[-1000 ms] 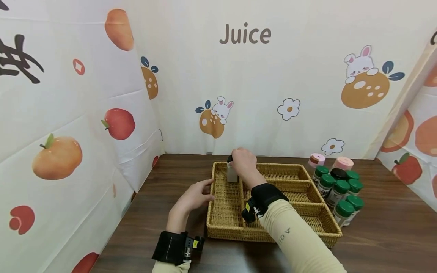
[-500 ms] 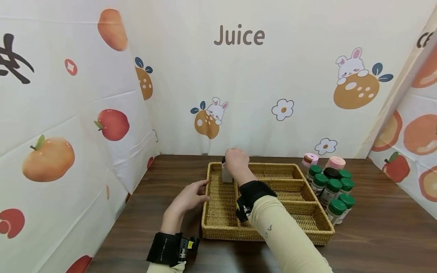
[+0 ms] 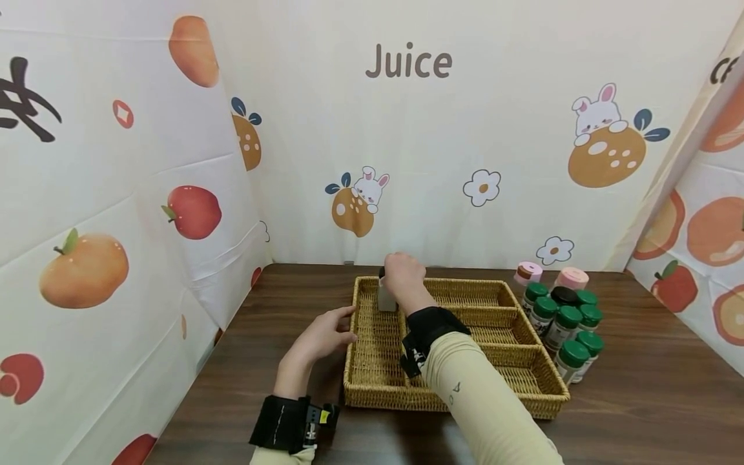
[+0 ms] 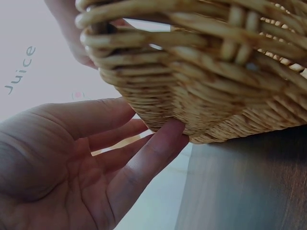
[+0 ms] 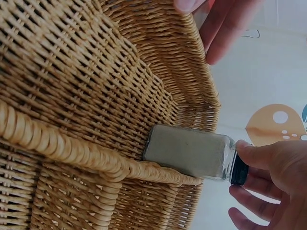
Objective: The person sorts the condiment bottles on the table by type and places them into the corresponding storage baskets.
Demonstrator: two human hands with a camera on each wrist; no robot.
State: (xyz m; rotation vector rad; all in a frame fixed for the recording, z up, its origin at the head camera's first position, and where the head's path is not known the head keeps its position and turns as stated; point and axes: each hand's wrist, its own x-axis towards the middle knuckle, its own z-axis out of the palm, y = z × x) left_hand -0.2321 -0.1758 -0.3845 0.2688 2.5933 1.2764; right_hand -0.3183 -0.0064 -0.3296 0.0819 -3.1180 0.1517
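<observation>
A clear square spice jar [image 5: 187, 151] with pale grey-beige contents and a dark cap [image 5: 239, 165] stands in the far end of the long left compartment of a wicker basket [image 3: 378, 395]. Its base meets the woven floor, close beside the divider. My right hand [image 3: 405, 278] pinches the cap from above between thumb and fingers. At the basket's left side, my left hand [image 3: 320, 336] rests its fingertips against the outer wall, fingers extended. The left wrist view shows the thumb and fingertips touching the weave near a lower corner.
Several spice jars with green caps [image 3: 568, 316] stand close along the basket's right side, with a black-capped one [image 3: 564, 296] among them. Two pink-topped containers [image 3: 572, 278] are behind. A printed cloth [image 3: 430, 161] hangs behind the brown table [image 3: 651, 387].
The head view has turned slightly right, so everything sits a little further left in it. Both hands, the spice jar and the basket keep their positions relative to each other.
</observation>
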